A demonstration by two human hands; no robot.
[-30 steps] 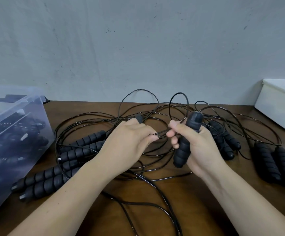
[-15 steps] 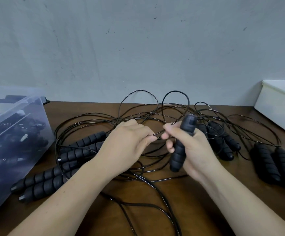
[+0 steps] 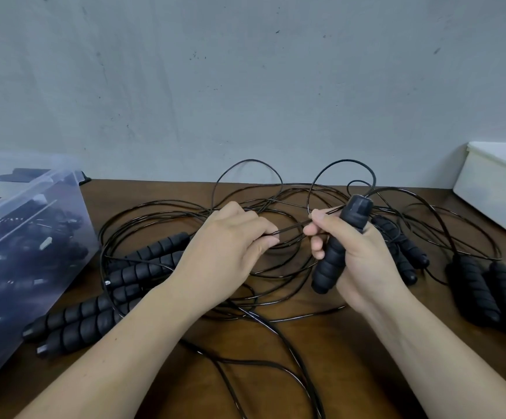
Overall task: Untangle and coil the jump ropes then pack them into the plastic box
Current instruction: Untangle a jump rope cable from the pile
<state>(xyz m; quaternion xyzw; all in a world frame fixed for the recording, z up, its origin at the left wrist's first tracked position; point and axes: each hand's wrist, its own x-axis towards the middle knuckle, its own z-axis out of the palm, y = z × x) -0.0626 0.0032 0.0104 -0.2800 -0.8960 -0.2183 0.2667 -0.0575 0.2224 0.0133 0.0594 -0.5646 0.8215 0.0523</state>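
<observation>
A tangle of thin black jump rope cord [image 3: 161, 207] lies spread over the brown table [image 3: 351, 358]. My right hand [image 3: 363, 258] grips one black ribbed handle [image 3: 336, 252] upright, thumb and forefinger also pinching a strand. My left hand [image 3: 230, 252] pinches the same strand [image 3: 291, 229] a short way to the left, so it runs taut between both hands. Several more handles lie flat at the left [image 3: 100, 316] and two pairs at the right [image 3: 487, 297]. The clear plastic box [image 3: 9, 237] at the far left holds dark coiled ropes.
A white plastic tub [image 3: 493, 192] with something pink inside stands at the back right corner. A grey wall closes off the table's far edge. Loose cord trails toward the table's near edge [image 3: 276, 373] between my forearms.
My right hand with the handle has shifted slightly right and the loop above it has changed shape. The strand between both hands is a little longer. My left hand stayed nearly still.
</observation>
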